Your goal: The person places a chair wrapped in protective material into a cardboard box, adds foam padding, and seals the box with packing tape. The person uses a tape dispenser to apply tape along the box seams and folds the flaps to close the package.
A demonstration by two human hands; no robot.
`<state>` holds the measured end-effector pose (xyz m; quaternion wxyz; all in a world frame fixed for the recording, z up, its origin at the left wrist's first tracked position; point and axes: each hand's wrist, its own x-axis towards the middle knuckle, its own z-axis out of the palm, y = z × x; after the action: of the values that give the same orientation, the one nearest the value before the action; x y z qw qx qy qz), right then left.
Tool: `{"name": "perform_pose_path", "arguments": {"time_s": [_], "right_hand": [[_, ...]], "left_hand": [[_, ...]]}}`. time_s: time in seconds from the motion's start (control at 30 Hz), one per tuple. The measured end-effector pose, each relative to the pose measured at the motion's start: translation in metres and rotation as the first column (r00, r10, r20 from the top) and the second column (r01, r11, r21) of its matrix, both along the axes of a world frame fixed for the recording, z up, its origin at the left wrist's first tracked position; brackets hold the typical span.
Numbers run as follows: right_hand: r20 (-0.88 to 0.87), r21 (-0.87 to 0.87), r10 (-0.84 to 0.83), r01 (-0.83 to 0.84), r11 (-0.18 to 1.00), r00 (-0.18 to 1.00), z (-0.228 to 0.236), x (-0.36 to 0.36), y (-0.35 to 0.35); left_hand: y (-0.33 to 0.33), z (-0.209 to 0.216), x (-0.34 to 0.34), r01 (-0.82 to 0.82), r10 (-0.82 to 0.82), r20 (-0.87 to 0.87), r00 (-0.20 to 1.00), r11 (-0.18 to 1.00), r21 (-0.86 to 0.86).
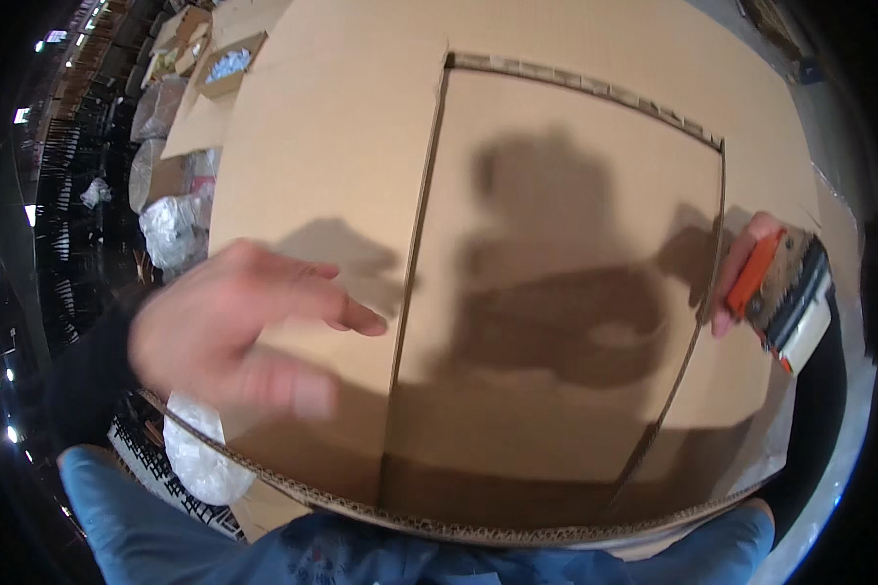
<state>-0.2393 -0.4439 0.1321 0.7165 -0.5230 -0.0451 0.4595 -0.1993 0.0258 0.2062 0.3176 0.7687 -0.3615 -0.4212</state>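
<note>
The left hand (244, 327), blurred, hovers open with fingers apart over the left part of the cardboard (327, 146). The right hand (738, 276) grips an orange tape dispenser (785, 292) at the right. 3 gaps (571, 84) edge the middle panel (566, 322).

Cardboard (322, 146) central, dispenser (780, 292) right, perhaps bags (174, 232) left

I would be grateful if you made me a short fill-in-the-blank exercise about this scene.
1. The right hand grips a tool, while the left hand holds ____.
2. The large brown panel is made of ____.
3. The big dark shape cast on the panel is a ____.
4. The clothing along the lower edge is coloured ____.

Missing words: nothing; cardboard; shadow; blue.
</note>
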Motion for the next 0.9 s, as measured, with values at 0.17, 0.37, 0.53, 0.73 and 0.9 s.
{"name": "perform_pose_path", "arguments": {"time_s": [0.17, 0.37, 0.53, 0.73, 0.9], "right_hand": [[0.181, -0.208, 0.046, -0.008, 0.978, 0.982, 0.002, 0.006, 0.023], [0.262, -0.321, -0.308, 0.384, 0.866, 0.914, -0.001, -0.020, 0.008], [0.545, -0.560, -0.243, 0.564, 0.607, 0.803, 0.050, -0.145, 0.046], [0.814, -0.577, 0.213, 0.706, 0.411, 0.541, 0.005, -0.238, 0.108], [0.876, -0.472, 0.164, 0.734, 0.489, 0.454, 0.012, -0.244, 0.107]], "left_hand": [[-0.053, -0.022, -0.150, 0.068, -0.077, 0.751, 0.656, 0.997, 0.043], [-0.078, -0.111, -0.144, 0.125, 0.011, 0.687, 0.726, 0.981, -0.147], [-0.079, -0.114, -0.154, 0.067, 0.074, 0.738, 0.671, 0.985, -0.159], [-0.080, -0.116, -0.156, 0.101, 0.027, 0.791, 0.612, 0.989, -0.112], [-0.083, -0.111, -0.157, 0.099, 0.070, 0.778, 0.624, 0.981, -0.168]]}}
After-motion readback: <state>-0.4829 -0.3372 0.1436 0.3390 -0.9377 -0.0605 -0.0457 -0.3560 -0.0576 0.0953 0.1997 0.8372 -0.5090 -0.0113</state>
